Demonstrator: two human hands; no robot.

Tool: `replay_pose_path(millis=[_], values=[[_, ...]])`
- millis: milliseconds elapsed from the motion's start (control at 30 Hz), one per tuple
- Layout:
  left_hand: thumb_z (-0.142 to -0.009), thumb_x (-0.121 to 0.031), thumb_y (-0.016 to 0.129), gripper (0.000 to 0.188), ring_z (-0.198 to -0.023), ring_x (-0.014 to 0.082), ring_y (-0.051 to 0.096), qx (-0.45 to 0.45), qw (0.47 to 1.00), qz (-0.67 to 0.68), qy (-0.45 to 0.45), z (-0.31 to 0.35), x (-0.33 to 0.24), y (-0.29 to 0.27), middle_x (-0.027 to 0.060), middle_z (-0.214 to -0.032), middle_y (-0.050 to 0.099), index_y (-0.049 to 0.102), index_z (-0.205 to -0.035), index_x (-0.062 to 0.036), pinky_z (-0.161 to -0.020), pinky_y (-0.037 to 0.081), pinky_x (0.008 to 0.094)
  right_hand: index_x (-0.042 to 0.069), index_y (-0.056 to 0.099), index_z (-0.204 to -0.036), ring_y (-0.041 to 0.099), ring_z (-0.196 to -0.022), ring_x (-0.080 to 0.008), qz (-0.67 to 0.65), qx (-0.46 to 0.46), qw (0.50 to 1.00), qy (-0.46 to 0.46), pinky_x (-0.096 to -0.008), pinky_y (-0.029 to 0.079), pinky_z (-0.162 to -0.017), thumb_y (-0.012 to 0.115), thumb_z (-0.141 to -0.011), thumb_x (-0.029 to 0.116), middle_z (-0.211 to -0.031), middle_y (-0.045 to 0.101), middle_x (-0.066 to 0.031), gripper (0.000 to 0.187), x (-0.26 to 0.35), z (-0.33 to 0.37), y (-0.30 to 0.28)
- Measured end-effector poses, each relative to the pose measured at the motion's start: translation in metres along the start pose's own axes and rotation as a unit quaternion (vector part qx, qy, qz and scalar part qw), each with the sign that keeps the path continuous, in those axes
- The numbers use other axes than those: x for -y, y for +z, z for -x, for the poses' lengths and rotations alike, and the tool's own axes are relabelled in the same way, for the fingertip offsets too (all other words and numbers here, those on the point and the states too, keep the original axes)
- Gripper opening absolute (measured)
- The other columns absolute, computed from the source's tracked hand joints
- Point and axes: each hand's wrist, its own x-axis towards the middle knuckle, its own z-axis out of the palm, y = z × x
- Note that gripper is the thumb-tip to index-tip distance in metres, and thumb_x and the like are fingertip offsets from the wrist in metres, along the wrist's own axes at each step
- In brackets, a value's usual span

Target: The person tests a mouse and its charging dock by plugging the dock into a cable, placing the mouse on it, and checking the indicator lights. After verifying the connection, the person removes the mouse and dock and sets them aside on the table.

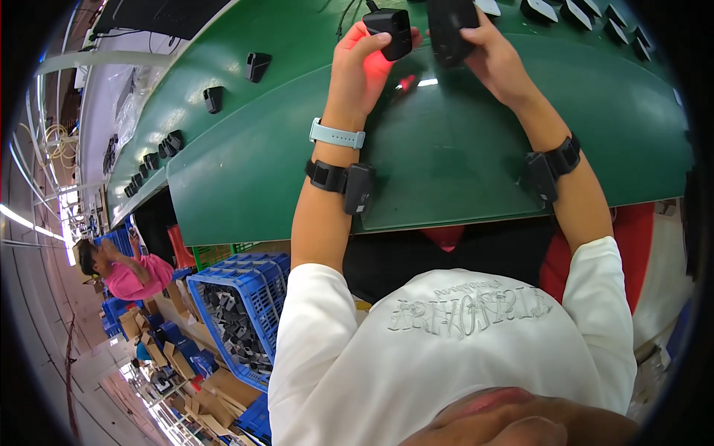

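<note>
Black plastic adapter (390, 31), above the green bench (446, 149), pinched in left hand (358, 70) fingers; right hand (494, 59) closed around second black block (451, 26); likely light, rigid, smooth-sided — best held across flat sides.

Factory line: green conveyor belt (245, 160), parts crates (245, 293)

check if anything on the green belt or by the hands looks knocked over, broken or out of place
Nothing stands out. The left hand holds a small black plastic block, and the right hand holds a larger black plastic block. More small black parts lie spaced along the green conveyor belt. The blue crate of dark parts shows no spill.
</note>
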Motion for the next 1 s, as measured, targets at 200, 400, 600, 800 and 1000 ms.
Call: replay_pose_path(millis=[200, 400, 600, 800, 1000], values=[[-0.080, 0.001, 0.085, 0.023, -0.076, 0.0075, 0.060, 0.007, 0.965, -0.246, 0.089, -0.005, 0.015, -0.012, -0.0001, -0.082, 0.067, 0.062, -0.081, -0.0043, -0.069, 0.047, 0.0229, 0.002, 0.029, -0.157, 0.048, -0.136, -0.0173, 0.064, 0.047, 0.990, -0.114, -0.0324, 0.040, -0.114, 0.066, -0.092, -0.006, -0.145, 0.048, -0.0078, 0.075, -0.010, -0.010, -0.007], [-0.079, 0.006, 0.084, 0.047, -0.082, 0.0138, 0.068, -0.023, 0.961, -0.252, 0.115, -0.001, 0.015, -0.005, 0.0055, -0.090, 0.069, 0.061, -0.120, 0.0039, -0.079, 0.057, 0.0271, 0.003, 0.037, -0.151, 0.053, -0.132, -0.0175, 0.090, -0.007, 0.988, -0.126, -0.0341, 0.044, -0.113, 0.077, -0.087, -0.002, -0.143, 0.051, -0.0082, 0.076, -0.007, -0.006, 0.001], [-0.081, 0.008, 0.080, 0.064, -0.087, 0.0168, 0.072, 0.004, 0.959, -0.274, 0.077, 0.000, 0.011, -0.011, 0.0120, -0.097, 0.073, 0.054, -0.139, 0.0079, -0.082, 0.060, 0.0292, 0.001, 0.042, -0.147, 0.059, -0.125, -0.0186, 0.134, -0.023, 0.984, -0.115, -0.0344, 0.047, -0.108, 0.083, -0.085, 0.006, -0.135, 0.057, -0.0093, 0.074, 0.002, -0.002, 0.006], [-0.078, 0.011, 0.078, 0.059, -0.091, 0.0167, 0.072, 0.054, 0.966, -0.252, 0.031, -0.006, 0.014, -0.010, 0.0102, -0.104, 0.072, 0.056, -0.133, 0.0052, -0.083, 0.060, 0.0297, 0.001, 0.054, -0.139, 0.065, -0.113, -0.0239, 0.285, 0.001, 0.867, -0.409, -0.0355, 0.053, -0.098, 0.090, -0.077, 0.023, -0.125, 0.064, -0.0136, 0.075, -0.004, -0.022, -0.004], [-0.078, 0.011, 0.076, 0.050, -0.099, 0.0201, 0.071, 0.075, 0.966, -0.245, 0.015, -0.002, 0.013, -0.020, 0.0102, -0.113, 0.070, 0.056, -0.123, 0.0017, -0.083, 0.063, 0.0336, 0.007, 0.060, -0.139, 0.062, -0.123, -0.0269, 0.441, -0.024, 0.822, -0.360, -0.0373, 0.049, -0.107, 0.092, -0.072, 0.017, -0.134, 0.064, -0.0126, 0.075, 0.003, 0.007, 0.010]])
